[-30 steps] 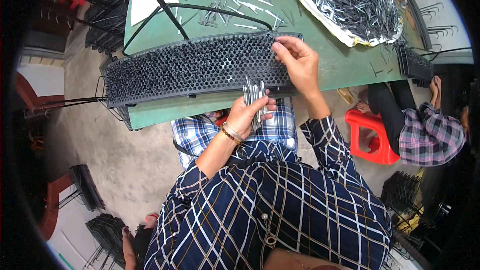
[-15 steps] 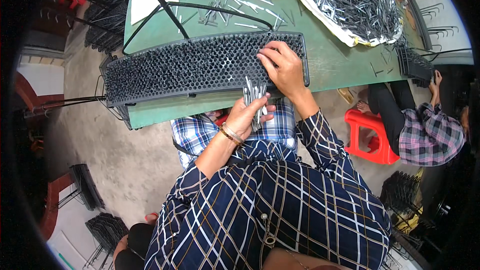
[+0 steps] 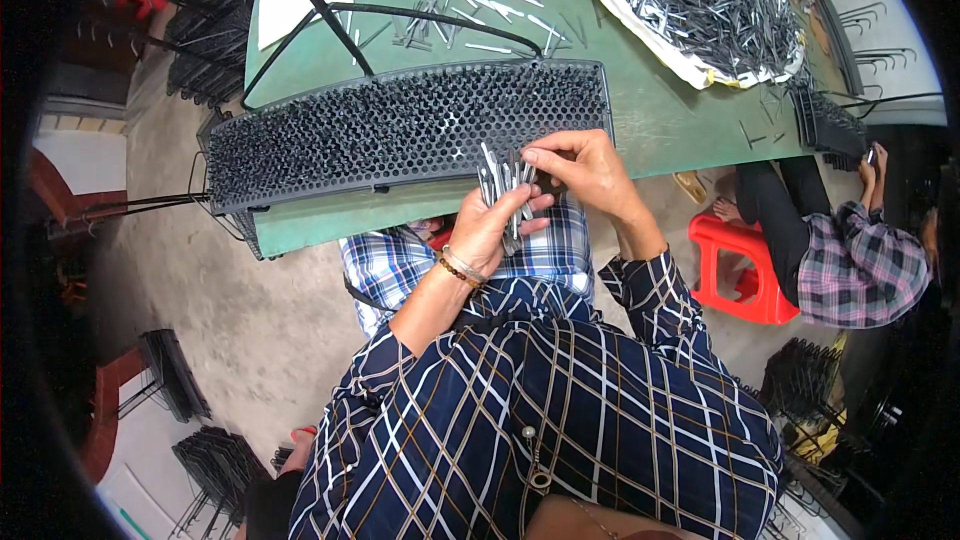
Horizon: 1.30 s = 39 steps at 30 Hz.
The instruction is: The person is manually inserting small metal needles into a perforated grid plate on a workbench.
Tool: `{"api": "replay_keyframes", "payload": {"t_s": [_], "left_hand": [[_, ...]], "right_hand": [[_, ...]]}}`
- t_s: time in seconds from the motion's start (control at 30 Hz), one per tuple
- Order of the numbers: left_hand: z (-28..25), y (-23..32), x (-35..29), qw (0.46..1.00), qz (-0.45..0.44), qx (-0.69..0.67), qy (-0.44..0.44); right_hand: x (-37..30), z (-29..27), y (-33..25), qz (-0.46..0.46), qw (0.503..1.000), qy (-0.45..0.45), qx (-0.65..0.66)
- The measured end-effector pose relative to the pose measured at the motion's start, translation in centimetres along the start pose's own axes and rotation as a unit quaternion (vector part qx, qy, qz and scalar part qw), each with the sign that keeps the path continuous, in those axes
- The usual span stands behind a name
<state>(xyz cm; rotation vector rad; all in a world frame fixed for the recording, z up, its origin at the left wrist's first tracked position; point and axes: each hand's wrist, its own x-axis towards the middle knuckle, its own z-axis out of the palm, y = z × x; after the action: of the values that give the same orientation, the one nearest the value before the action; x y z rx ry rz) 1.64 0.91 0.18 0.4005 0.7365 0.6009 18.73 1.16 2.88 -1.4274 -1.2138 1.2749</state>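
Left hand: the left hand (image 3: 487, 225) is closed around a bundle of slim strips (image 3: 497, 180), thumb across the front, ends upward (this grip probably keeps the tips exposed and separable).
Right hand: the right hand (image 3: 595, 175) has thumb and fingers drawn narrow at the bundle's upper end; whether it pinches a strip cannot be told.
Perforated panel: the black perforated panel (image 3: 400, 130) lies just beyond the hands on the green table (image 3: 680, 130), presumably set near the edge for short reach. Its left part looks crowded with dark pieces; open holes show near the bundle.
Wire frame: the black wire frame (image 3: 440, 15) rises behind the panel, leaving the near side unobstructed.
Strip supply: a white sack (image 3: 700, 10) heaped with strips sits at far right, likely for easy refilling; loose strips (image 3: 490, 10) lie beyond the panel.
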Motion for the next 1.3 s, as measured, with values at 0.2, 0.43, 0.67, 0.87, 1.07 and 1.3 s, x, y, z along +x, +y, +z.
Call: {"api": "replay_keyframes", "payload": {"t_s": [0.2,0.43,0.67,0.87,1.07,1.3], "left_hand": [[-0.4,-0.2,-0.1,0.999,-0.009,0.013,0.04],[0.1,-0.2,-0.5,0.998,-0.024,0.046,0.024],[-0.2,-0.1,-0.7,0.999,-0.023,0.043,0.025],[0.3,-0.2,-0.6,0.998,-0.034,0.041,0.026],[-0.3,-0.1,-0.4,0.999,-0.005,0.016,0.035],[0.1,-0.1,-0.5,0.996,0.001,0.091,0.009]], "right_hand": [[0.7,-0.9,-1.9,-0.068,0.991,0.108,-0.032],[4.0,-2.3,-2.1,-0.267,0.932,0.122,-0.213],[4.1,-1.4,-1.9,-0.197,0.97,0.104,-0.102],[3.9,-1.5,-1.7,-0.182,0.971,0.14,-0.071],[2.1,-1.5,-2.5,-0.033,0.995,0.09,0.004],[0.5,-0.4,-0.7,0.03,1.0,0.009,-0.005]]}}
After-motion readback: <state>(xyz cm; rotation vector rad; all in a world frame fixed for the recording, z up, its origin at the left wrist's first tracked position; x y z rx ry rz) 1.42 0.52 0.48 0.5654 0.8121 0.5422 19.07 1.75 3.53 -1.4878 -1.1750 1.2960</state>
